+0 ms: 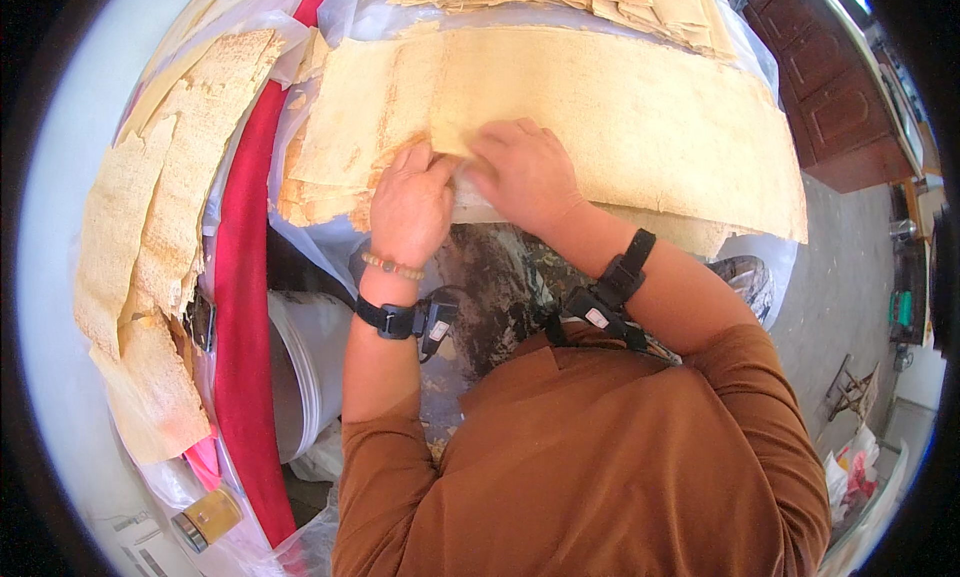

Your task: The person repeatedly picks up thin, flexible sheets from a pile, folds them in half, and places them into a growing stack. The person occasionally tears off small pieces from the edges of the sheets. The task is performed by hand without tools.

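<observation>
A broad tan sheet, thin and fibrous with ragged edges, lies across the table in front of me. At its near edge, left of the middle, my left hand is bent over the sheet with thumb and fingers closed on the edge. My right hand is just beside it, its fingers curled toward the same spot. Motion slightly smears the right fingertips, and what lies between them is partly hidden. Around the left end of the sheet, torn brownish layers show.
More tan sheets are piled at the left, beyond a red cloth strip. Another stack lies at the far side. Below the strip stand a white bucket and a jar. Brown cabinets are at the right.
</observation>
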{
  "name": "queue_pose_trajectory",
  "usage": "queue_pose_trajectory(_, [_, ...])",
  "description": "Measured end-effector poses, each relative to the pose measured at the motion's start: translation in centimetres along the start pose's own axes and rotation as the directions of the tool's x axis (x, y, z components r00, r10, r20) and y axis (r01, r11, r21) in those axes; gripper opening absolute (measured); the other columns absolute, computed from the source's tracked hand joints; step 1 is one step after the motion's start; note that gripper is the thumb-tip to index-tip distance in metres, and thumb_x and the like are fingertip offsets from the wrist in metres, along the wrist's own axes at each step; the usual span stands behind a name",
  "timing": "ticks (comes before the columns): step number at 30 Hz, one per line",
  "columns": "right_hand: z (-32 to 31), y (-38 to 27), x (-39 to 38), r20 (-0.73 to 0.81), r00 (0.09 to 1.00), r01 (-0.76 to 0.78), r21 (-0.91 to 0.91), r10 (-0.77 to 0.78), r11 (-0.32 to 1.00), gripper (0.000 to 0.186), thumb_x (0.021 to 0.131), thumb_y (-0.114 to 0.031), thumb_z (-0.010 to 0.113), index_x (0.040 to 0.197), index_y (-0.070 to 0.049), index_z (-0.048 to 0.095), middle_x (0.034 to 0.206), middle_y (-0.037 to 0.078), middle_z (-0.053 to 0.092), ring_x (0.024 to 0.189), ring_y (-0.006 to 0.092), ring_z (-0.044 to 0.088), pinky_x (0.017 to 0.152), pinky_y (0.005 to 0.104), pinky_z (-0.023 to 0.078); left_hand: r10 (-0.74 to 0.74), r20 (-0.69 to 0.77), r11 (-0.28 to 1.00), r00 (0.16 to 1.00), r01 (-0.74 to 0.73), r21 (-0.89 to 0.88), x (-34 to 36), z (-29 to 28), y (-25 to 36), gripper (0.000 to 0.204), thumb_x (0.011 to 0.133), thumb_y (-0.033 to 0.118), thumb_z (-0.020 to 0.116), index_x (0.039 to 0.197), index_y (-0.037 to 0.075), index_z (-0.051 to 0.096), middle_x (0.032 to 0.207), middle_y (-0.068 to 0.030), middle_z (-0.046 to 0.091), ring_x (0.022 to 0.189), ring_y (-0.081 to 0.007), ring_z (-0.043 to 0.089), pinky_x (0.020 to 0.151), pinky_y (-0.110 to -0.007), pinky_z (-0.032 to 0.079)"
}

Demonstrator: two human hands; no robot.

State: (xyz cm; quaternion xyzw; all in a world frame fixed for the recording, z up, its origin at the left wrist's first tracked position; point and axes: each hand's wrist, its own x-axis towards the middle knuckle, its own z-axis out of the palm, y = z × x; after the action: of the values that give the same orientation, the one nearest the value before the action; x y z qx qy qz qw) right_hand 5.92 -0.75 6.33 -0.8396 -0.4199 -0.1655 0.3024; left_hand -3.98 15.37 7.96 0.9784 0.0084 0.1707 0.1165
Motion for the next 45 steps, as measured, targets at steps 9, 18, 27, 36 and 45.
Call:
queue_pose_trajectory(9, [-1.2,2.0,1.6,0.147,0.828,-0.558,0.305,0.541,0.772,0.035,0.094,-0.039,0.063,0.092,-0.006,0.075,0.091,0.019,0.071,0.088,0.0404,0.069,0.078,0.0494,0.055,0.017,-0.057,0.999,0.998,-0.019,-0.03,0.1,0.3,0.3,0.035,0.085,0.007,0.061,0.118,0.013,0.073,0.105,-0.0085,0.067,0.104,-0.0323,0.061,0.089,-0.043,0.051])
queue_pose_trajectory(18, [0.0,1.2,3.4,-0.098,0.939,-0.31,0.177,0.331,0.934,0.035,0.094,-0.032,0.073,0.082,0.0,0.071,0.059,0.008,0.051,0.059,0.0093,0.047,0.056,0.0324,0.043,0.007,0.001,0.968,1.0,-0.007,0.249,1.4,1.5,1.1,0.031,0.088,0.016,0.065,0.117,0.018,0.074,0.097,-0.0077,0.06,0.096,-0.0287,0.062,0.079,-0.042,0.055])
queue_pose_trajectory(27, [-3.3,2.2,3.2,0.085,0.665,-0.544,0.736,0.742,0.404,0.029,0.098,-0.027,0.071,0.085,-0.001,0.074,0.068,-0.007,0.058,0.063,0.0026,0.045,0.055,0.0251,0.039,-0.065,0.096,0.974,0.993,0.043,0.221,4.3,1.0,1.3,0.029,0.092,0.021,0.064,0.12,0.016,0.071,0.103,-0.01,0.066,0.1,-0.0315,0.065,0.082,-0.043,0.056])
queue_pose_trajectory(36, [-4.0,4.9,2.9,-0.026,0.612,-0.287,0.924,0.791,0.252,0.026,0.102,-0.023,0.067,0.104,0.002,0.073,0.088,0.001,0.071,0.073,0.0056,0.061,0.064,0.023,0.05,0.003,0.029,1.0,1.0,-0.003,-0.011,7.3,6.3,-0.2,0.058,0.102,0.036,0.054,0.151,0.005,0.046,0.16,-0.0165,0.043,0.15,-0.0326,0.036,0.122,-0.046,0.028])
queue_pose_trajectory(45, [-10.3,9.0,3.4,-0.163,0.564,-0.167,0.938,0.81,0.305,0.033,0.101,-0.029,0.068,0.101,0.004,0.073,0.089,0.004,0.072,0.074,0.009,0.064,0.065,0.0252,0.051,0.043,0.028,0.997,0.999,-0.045,0.056,7.0,6.4,-0.4,0.054,0.103,0.037,0.053,0.154,0.023,0.046,0.16,-0.0155,0.043,0.149,-0.032,0.038,0.121,-0.045,0.029])
